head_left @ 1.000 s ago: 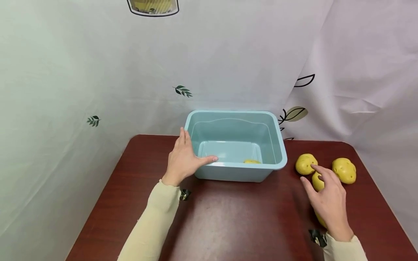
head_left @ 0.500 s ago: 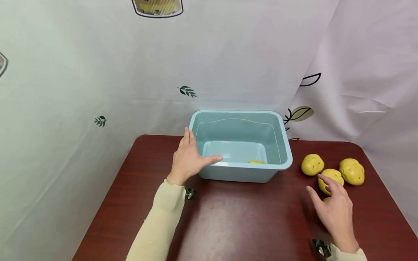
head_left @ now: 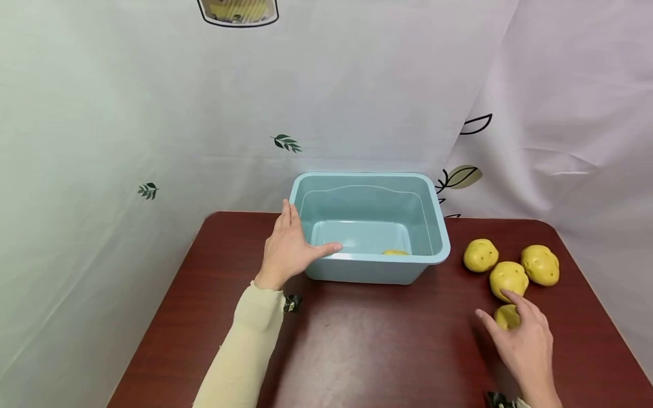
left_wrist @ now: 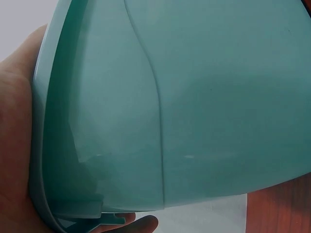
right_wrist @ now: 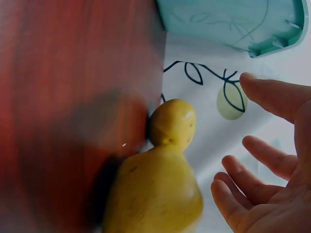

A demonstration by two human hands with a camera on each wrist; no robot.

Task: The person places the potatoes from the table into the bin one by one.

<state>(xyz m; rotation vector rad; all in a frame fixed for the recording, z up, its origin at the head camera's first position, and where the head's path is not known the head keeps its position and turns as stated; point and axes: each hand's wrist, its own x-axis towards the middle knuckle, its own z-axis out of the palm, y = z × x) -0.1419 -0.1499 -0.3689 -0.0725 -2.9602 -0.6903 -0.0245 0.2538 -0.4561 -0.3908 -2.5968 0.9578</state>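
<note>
A light blue plastic tub (head_left: 364, 267) stands at the back middle of the table. My left hand (head_left: 288, 249) rests against its front left corner, fingers straight along the side and thumb across the front rim. The left wrist view shows the tub's outer wall (left_wrist: 218, 107) close up. My right hand (head_left: 528, 343) hovers with spread fingers by the nearest yellow potato (head_left: 505, 317), partly hidden behind it. Beyond lie more potatoes: a middle one (head_left: 508, 280), a left one (head_left: 480, 255) and a right one (head_left: 541, 264). In the right wrist view a gap separates the fingers from the near potato (right_wrist: 155, 194).
Inside the tub, a yellow potato (head_left: 395, 252) shows just above the front rim. The dark red table (head_left: 357, 345) ends at a white patterned cloth (head_left: 372, 85) at the back and sides.
My right hand has drawn back toward the table's near side, uncovering the middle potato and part of the nearest one. The left hand stays at the tub's corner.
</note>
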